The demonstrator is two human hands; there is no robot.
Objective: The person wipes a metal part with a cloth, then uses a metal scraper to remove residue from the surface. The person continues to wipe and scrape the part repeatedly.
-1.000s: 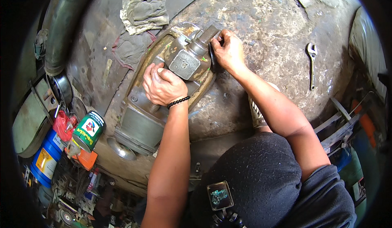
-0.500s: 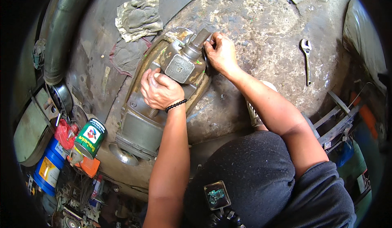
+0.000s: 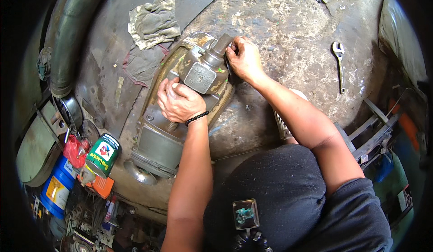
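A heavy grey metal casting resembling a machine vise (image 3: 158, 144) lies on the worn floor, with a raised block (image 3: 200, 77) and a thick shaft stub (image 3: 222, 43) at its far end. My left hand (image 3: 180, 101), with a black bead bracelet at its wrist, is curled over a threaded rod (image 3: 172, 126) just on the near side of the block. The rod shows below the palm; the fingers' far side is hidden. At the block's right side, beside the stub, my right hand (image 3: 245, 60) is closed in a pinch. What those fingertips hold is hidden.
An adjustable wrench (image 3: 340, 67) lies on the floor to the right. Crumpled grey cloths (image 3: 154, 23) lie beyond the casting. A green can (image 3: 103, 155), a blue container (image 3: 58, 186) and a red plastic bag (image 3: 76, 152) are at left. A metal frame (image 3: 372, 132) stands at right.
The view has shifted slightly, so the casting and cans appear a little lower and to the right. Both hands keep the same places on the casting.
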